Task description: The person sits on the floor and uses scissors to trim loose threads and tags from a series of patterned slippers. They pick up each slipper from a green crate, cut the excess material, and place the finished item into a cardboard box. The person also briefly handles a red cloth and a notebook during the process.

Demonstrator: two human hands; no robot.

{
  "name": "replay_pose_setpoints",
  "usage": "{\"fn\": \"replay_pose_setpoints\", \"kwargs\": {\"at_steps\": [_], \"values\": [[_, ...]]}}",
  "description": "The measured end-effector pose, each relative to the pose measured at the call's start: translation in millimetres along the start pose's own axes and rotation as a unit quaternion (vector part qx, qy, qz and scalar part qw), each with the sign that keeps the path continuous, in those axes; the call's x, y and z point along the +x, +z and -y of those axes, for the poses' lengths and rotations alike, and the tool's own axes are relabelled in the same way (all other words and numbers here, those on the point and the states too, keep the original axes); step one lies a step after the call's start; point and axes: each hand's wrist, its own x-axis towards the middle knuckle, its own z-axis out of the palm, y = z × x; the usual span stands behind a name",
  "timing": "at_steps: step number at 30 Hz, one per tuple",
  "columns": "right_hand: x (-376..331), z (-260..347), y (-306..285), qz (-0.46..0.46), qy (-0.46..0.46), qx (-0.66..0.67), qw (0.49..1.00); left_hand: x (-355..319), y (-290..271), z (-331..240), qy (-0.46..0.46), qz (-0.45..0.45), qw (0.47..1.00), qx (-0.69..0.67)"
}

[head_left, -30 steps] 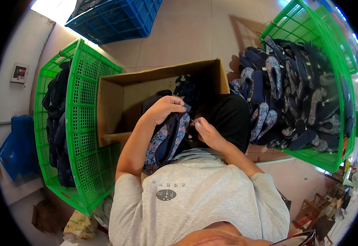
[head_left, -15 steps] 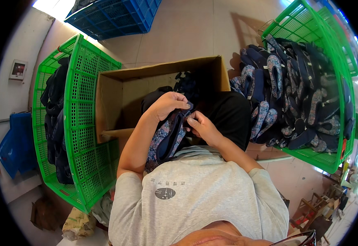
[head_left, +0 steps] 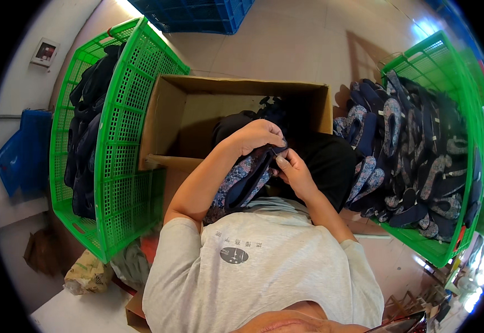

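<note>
The upper end of a floral fabric shoe (head_left: pixel 241 186) is pinched between the thumb and fingers of the left hand (head_left: pixel 260 136); its edge is gripped just beside by the right hand (head_left: pixel 296 173). The shoe is held above the lap, near an open cardboard box (head_left: pixel 167 119), in which small dark pieces (head_left: pixel 273 110) are contained. Navy shoes (head_left: pixel 86 125) are stacked in the left green crate (head_left: pixel 132 114). Floral and navy shoes (head_left: pixel 411 161) are heaped in the right green crate (head_left: pixel 428 245).
</note>
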Motion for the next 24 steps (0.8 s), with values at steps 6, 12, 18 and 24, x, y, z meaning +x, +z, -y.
{"fn": "replay_pose_setpoints", "kwargs": {"at_steps": [6, 12, 18, 24], "values": [[0.7, 1.0, 3.6, -0.019, -0.027, -0.001, 0.999, 0.5, 2.9, -2.0, 0.005, -0.014, 1.000, 0.018], [4.7, -10.0, -5.1, 0.007, -0.038, 0.010, 0.999, 0.8, 1.5, -0.5, -0.001, 0.004, 1.000, 0.007], [6.0, -15.1, -8.3, 0.017, -0.058, 0.011, 0.998, -1.3, 6.0, -6.3, 0.004, -0.009, 1.000, 0.020], [6.3, -14.3, -10.8, 0.024, -0.064, -0.006, 0.998, -0.6, 5.9, -5.1, -0.001, -0.004, 1.000, 0.006]]}}
